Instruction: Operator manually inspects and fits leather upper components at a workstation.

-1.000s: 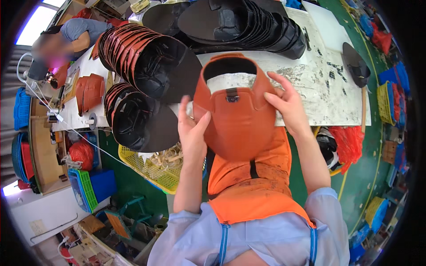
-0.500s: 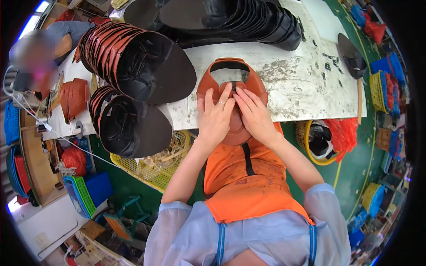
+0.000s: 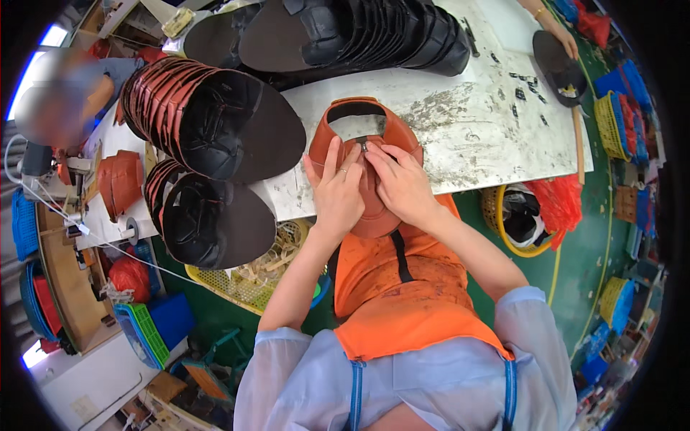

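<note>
A reddish-brown leather shoe upper (image 3: 363, 129) lies flat on the near edge of the white, stained worktable (image 3: 467, 122), its open collar pointing away from me. My left hand (image 3: 338, 190) presses flat on its left side, fingers together, a ring on one finger. My right hand (image 3: 402, 183) presses on its right side, fingertips at a small dark tab in the middle of the upper. The upper's lower end hangs over the table edge above my orange apron (image 3: 402, 287).
Two stacks of brown-and-black uppers (image 3: 208, 129) (image 3: 205, 219) lie left of my hands. A row of black uppers (image 3: 374, 32) runs along the table's far side. Another person's hand holds a dark piece (image 3: 557, 61) far right. A yellow mesh basket (image 3: 244, 276) sits below the table.
The upper was held up in both hands a second ago; it has come down flat onto the table edge, and both hands now press on top of it.
</note>
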Available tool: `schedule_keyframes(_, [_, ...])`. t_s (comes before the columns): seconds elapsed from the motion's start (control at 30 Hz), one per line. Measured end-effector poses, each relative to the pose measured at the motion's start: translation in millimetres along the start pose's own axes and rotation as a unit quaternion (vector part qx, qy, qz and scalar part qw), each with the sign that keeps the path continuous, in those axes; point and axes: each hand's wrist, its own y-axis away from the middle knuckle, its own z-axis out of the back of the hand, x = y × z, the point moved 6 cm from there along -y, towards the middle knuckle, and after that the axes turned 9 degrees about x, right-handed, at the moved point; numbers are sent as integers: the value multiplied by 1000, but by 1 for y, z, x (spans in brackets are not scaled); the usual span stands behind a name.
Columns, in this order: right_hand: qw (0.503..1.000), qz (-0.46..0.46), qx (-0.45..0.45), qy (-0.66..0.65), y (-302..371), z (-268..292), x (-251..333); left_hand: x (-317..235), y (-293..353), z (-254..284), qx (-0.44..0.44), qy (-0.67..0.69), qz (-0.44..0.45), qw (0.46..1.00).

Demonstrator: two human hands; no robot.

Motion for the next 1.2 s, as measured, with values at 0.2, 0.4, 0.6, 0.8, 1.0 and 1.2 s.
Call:
schedule_keyframes(0.2, [944,-163,-260,-120,-3,52,-68,-39,40,30,-24,125,68,990])
schedule_keyframes(0.4, [886,-94,-60,-450,-11,49,19,-55,40,77,-73,450,154,877])
schedule_keyframes(0.6, [889,135,117,-422,-44,64,123,23,53,100,-250,696,254,623])
schedule_keyframes(0.8, [923,175,77,-334,-62,4,90,139,41,80,-327,260,353,837])
schedule_keyframes(1.0, [956,-107,-183,-203,-7,47,-70,139,44,115,-472,-92,262,837])
schedule_keyframes(1.2, [848,-397,-342,80,117,154,-268,148,34,91,-411,-300,348,787])
